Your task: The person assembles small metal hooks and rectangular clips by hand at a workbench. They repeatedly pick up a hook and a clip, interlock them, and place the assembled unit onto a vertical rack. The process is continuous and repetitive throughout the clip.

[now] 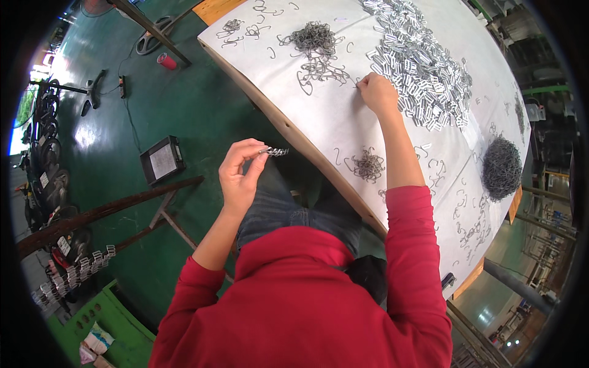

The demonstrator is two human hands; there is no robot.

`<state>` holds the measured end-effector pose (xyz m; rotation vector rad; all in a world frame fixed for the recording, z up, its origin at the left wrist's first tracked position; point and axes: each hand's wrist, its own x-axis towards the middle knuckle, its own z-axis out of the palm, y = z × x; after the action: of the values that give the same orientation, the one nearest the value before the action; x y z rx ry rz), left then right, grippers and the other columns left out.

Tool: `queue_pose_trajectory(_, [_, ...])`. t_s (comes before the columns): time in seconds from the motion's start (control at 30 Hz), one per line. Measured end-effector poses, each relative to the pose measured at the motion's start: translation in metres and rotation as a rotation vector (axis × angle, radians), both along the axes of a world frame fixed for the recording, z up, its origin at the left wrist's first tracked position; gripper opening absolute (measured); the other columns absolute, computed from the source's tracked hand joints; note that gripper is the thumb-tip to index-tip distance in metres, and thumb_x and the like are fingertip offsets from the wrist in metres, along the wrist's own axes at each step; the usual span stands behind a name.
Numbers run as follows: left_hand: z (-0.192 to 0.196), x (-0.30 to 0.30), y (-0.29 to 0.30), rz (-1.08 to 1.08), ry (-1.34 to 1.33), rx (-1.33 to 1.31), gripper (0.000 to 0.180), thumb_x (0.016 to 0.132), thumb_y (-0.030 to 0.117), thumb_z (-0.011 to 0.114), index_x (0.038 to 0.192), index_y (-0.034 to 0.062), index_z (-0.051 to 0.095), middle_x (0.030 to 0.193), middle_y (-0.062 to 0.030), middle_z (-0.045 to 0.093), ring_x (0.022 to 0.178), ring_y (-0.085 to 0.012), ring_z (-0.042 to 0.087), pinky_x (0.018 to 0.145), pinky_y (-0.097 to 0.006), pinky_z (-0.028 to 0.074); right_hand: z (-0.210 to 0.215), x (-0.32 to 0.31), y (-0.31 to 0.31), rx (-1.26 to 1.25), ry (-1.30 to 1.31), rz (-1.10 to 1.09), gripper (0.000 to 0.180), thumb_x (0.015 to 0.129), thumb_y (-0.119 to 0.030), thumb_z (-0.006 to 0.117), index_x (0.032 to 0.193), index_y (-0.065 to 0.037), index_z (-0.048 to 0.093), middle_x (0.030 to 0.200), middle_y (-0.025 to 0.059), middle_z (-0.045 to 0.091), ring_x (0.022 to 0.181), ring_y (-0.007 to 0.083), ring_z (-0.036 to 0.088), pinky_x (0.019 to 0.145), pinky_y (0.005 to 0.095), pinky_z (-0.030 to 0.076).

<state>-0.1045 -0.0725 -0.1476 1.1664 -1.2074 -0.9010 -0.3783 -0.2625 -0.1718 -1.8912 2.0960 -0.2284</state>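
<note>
My left hand [240, 172] is raised off the table's edge, over my lap, with thumb and fingers pinched. Between them sits a short, shiny metal piece with ridges [274, 151], much like a coil spring. On the tabletop my right hand [378, 93] has its fingertips pressed together, and what they hold is too small to make out. It is between a loose group of thin wire hooks [323, 69] and a large heap of shiny flat metal clips [417, 67]. A denser tangle of wire hooks [313, 37] lies farther back.
The white-covered table [307, 116] also bears a small hook pile [368, 165], a large dark ball of hooks [502, 167] and scattered hooks. On the green floor are a black tray [163, 160] and a red can [166, 61]. A rusty metal bar [116, 210] stands at my left.
</note>
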Motion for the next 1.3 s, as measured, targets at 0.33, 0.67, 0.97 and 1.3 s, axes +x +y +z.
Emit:
queue_pose_trajectory(0.33, [-0.008, -0.023, 0.015, -0.081, 0.120, 0.097, 0.011, 0.083, -0.003, 0.062, 0.094, -0.0028, 0.064, 0.089, -0.0060, 0.062, 0.075, -0.0087, 0.061, 0.065, -0.020, 0.049, 0.036, 0.021, 0.103, 0.119, -0.961, 0.049, 0.010, 0.088, -0.006, 0.055, 0.092, 0.002, 0.055, 0.072, 0.0078, 0.057, 0.064, 0.0148, 0.057, 0.062, 0.0272, 0.052])
queue_pose_trajectory(0.67, [-0.006, -0.034, 0.035, -0.157, 0.148, 0.151, 0.010, 0.083, -0.002, 0.062, 0.093, -0.0019, 0.065, 0.089, -0.0057, 0.063, 0.075, -0.0105, 0.063, 0.066, -0.020, 0.051, 0.061, 0.055, 0.172, 0.209, -1.197, -0.191, 0.014, 0.088, -0.013, 0.060, 0.091, 0.000, 0.061, 0.073, 0.0016, 0.057, 0.061, 0.0064, 0.053, 0.053, 0.0187, 0.042])
queue_pose_trajectory(0.97, [-0.004, -0.046, 0.042, -0.148, 0.094, 0.096, 0.013, 0.079, -0.006, 0.064, 0.092, -0.0021, 0.066, 0.090, -0.0088, 0.064, 0.079, -0.0148, 0.065, 0.069, -0.024, 0.054, 0.085, 0.082, 0.219, 0.290, -1.284, -0.196, 0.011, 0.088, -0.013, 0.062, 0.088, -0.002, 0.060, 0.074, 0.0006, 0.057, 0.060, 0.0049, 0.050, 0.049, 0.0178, 0.037])
queue_pose_trajectory(1.3, [-0.001, -0.045, 0.022, -0.202, -0.088, 0.011, 0.014, 0.081, 0.003, 0.066, 0.095, 0.0010, 0.068, 0.093, -0.0088, 0.066, 0.077, -0.0145, 0.064, 0.067, -0.025, 0.053, 0.057, 0.080, 0.228, -0.013, -1.343, -0.121, 0.011, 0.091, -0.011, 0.057, 0.096, -0.001, 0.058, 0.080, -0.0006, 0.058, 0.067, 0.0047, 0.053, 0.055, 0.0185, 0.044])
